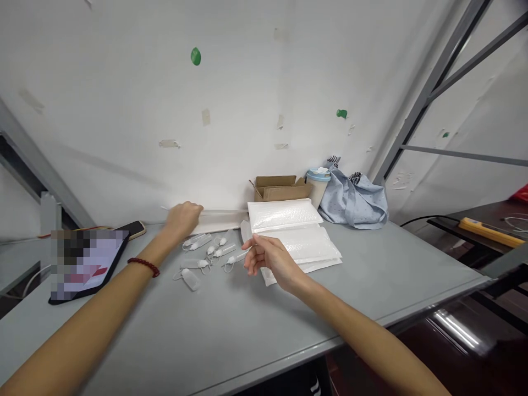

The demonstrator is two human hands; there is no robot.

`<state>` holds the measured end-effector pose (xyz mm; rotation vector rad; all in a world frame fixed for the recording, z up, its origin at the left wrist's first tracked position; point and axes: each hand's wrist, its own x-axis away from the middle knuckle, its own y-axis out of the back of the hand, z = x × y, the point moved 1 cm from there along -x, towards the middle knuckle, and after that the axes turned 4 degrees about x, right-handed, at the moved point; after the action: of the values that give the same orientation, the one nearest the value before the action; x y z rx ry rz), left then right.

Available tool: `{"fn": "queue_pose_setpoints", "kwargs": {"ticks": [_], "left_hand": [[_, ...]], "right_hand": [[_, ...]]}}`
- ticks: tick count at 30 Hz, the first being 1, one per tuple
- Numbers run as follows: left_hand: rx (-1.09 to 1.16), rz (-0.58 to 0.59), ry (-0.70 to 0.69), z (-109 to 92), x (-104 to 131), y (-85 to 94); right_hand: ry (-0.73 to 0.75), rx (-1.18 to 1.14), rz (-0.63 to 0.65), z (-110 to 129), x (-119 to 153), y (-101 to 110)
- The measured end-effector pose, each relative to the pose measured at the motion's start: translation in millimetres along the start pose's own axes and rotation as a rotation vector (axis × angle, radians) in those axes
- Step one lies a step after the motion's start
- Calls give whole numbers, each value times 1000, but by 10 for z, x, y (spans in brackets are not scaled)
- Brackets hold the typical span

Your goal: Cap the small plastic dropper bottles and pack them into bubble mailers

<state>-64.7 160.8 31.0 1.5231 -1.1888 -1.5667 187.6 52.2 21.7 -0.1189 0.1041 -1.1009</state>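
Note:
My left hand (183,220), with a red bead bracelet on its wrist, is closed at the left end of a flat whitish piece (220,221) lying along the wall; what its fingers hold is hidden. My right hand (270,261) hovers with curled, parted fingers and nothing in them, beside the white padded mailers (303,243). Between the two hands lie several small clear plastic bottles (190,279) with white caps and loops, loose on the grey table (247,335).
At the left are a tablet (99,261) and a phone (135,229). An open cardboard box (284,192), a lidded cup (317,190) and a light blue cloth bag (357,203) stand behind the mailers. A metal frame (424,104) rises at the right.

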Motion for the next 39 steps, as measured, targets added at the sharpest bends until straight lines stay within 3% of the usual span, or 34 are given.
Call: {"fn": "queue_pose_setpoints", "kwargs": {"ticks": [4,7,10,12,15,17,20,23,26,28,31,33,35,37,39], "left_hand": [[-35,-233,56,137,238,345],[3,-429,8,109,522,483],[141,-801,-400,-76,797,491],[112,-797,-608,-236,911,444],[135,-781,-796,-465,1014,402],[193,-780,-848,-598,1076,399],[269,-749,-886,-772,1181,389],[247,-695,-985,-871,1250,348],[187,-603,-988,-817,1214,321],[202,-597,-857,-707,1146,355],[418,-544,-418,-516,1032,480],[651,-307,-92,-431,977,551],[886,38,129,-413,957,573],[1070,358,224,-462,973,543],[1143,538,252,-555,1016,470]], "right_hand": [[99,64,-56,72,22,22],[292,206,-208,140,26,88],[413,445,-388,176,8,205],[327,609,-424,173,-14,289],[205,836,-399,164,-22,360],[226,967,-295,166,2,339],[263,1021,-35,166,65,230],[232,983,61,161,105,149],[230,924,-30,163,86,169],[243,878,-116,169,54,221],[273,805,-130,183,14,291],[304,798,-85,197,8,312],[306,852,-25,208,23,303],[298,937,42,209,65,251],[305,1037,110,188,134,151]]}}
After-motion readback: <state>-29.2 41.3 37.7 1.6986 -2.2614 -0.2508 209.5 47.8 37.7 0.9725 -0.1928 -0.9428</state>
